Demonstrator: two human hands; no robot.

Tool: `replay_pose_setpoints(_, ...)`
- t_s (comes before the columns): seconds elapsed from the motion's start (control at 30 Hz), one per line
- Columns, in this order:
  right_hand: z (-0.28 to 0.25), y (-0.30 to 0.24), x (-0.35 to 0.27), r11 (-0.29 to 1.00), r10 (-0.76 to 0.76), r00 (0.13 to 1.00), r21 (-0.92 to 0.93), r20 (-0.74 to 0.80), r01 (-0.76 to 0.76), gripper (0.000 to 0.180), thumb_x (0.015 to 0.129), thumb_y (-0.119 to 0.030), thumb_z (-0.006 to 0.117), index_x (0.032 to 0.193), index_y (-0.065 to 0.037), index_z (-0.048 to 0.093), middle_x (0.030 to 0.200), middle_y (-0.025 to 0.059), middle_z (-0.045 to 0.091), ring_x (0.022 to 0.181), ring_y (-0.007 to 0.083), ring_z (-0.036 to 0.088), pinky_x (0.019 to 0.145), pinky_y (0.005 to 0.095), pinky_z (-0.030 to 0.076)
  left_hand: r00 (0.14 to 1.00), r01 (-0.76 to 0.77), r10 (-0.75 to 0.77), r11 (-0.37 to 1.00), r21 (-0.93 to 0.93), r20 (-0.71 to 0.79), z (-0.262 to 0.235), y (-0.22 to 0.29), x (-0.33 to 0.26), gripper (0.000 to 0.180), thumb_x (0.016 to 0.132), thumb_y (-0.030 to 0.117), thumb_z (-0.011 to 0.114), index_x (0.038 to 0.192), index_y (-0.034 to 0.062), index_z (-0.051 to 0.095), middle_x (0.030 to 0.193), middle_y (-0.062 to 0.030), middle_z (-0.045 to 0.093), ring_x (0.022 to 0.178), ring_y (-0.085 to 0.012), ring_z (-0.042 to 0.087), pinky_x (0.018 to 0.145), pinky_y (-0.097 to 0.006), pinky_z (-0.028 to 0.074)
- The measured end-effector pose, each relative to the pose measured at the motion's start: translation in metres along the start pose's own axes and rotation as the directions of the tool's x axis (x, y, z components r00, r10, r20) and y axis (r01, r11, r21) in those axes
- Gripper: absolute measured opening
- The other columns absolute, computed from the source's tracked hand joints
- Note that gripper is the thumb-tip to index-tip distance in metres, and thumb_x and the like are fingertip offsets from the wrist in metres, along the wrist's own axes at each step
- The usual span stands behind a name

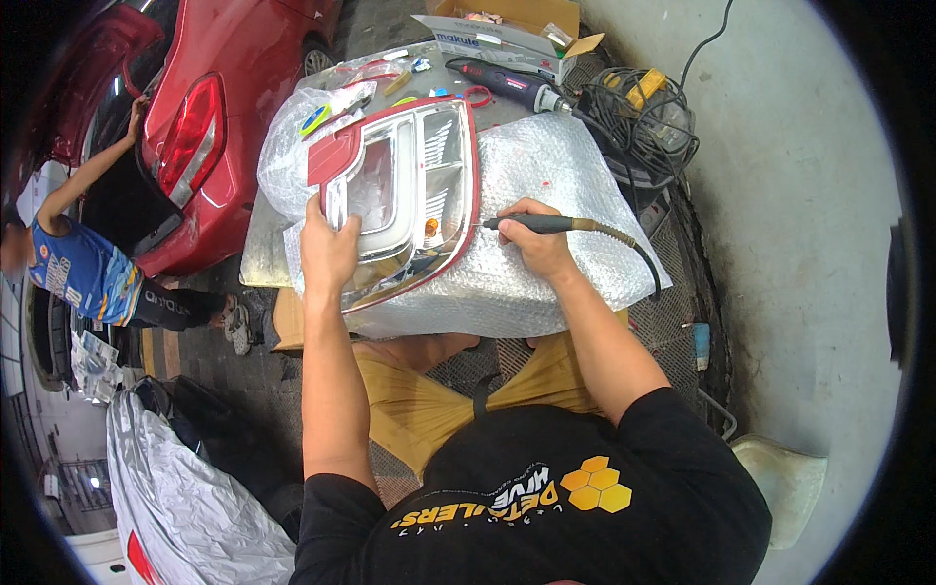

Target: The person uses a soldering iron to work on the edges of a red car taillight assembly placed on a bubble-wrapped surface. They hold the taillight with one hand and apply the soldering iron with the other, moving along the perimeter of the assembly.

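A car tail light (429, 180) with a red rim, clear lens and chrome inside lies on silver bubble wrap (556, 175) on a table in front of me. My left hand (330, 249) grips its near left edge, thumb on the upper face, the other fingers partly hidden. Between the fingers of my right hand (536, 242) is a black pen-shaped tool (546, 223) with a thin metal tip. That tip points left at the light's red right edge; whether it touches, I cannot tell. A cable curves from the tool's rear down to the right.
Behind the light lie a dark heat-gun-like tool (507, 86), a tape roll (316, 119) and an open cardboard box (507, 34). Coiled cables (639, 122) sit at the right, near a grey wall (799, 195). At left, a person (83, 258) stands by a red car (229, 107).
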State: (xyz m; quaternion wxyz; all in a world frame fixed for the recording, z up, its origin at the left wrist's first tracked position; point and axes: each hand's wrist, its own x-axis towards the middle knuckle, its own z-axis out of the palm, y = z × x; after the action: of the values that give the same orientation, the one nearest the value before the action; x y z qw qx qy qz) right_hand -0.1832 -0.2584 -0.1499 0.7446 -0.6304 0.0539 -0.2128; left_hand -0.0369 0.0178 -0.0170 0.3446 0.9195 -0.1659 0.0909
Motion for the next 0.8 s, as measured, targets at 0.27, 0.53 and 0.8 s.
replay_pose_setpoints(0.27,0.001,-0.001,-0.002,1.0,0.0,1.0,-0.006,0.009,0.0,0.017,0.095,-0.012,0.074,0.102,0.003,0.073,0.081,0.0084,0.074,0.075,0.0143,0.069,0.071,0.03,0.056,1.0,0.006,-0.006,1.0,-0.014,-0.001,0.0,-0.003,-0.002,0.07,0.088,0.015,0.073,0.148,-0.0131,0.05,0.127,-0.0361,0.071,0.121,-0.0468,0.07,0.107,-0.046,0.052)
replay_pose_setpoints(0.53,-0.003,0.008,0.006,0.981,0.004,0.985,0.19,-0.171,0.029,0.022,0.097,-0.015,0.072,0.107,0.005,0.072,0.086,0.0108,0.075,0.078,0.0166,0.071,0.075,0.0312,0.058,0.999,0.02,-0.019,1.0,0.019,-0.03,0.002,-0.013,-0.001,0.07,0.089,0.019,0.075,0.145,-0.0147,0.051,0.126,-0.0365,0.071,0.121,-0.0452,0.071,0.107,-0.045,0.052)
replay_pose_setpoints(0.8,-0.002,-0.022,-0.014,0.996,-0.017,0.985,0.085,-0.17,0.032,0.025,0.097,-0.017,0.075,0.112,0.003,0.073,0.09,0.0099,0.076,0.081,0.0136,0.071,0.075,0.0295,0.057,0.974,-0.074,0.113,0.978,-0.193,0.198,-0.016,-0.012,-0.005,0.107,0.068,0.024,0.102,0.151,-0.0092,0.045,0.142,-0.0242,0.064,0.13,-0.0314,0.064,0.114,-0.041,0.047)
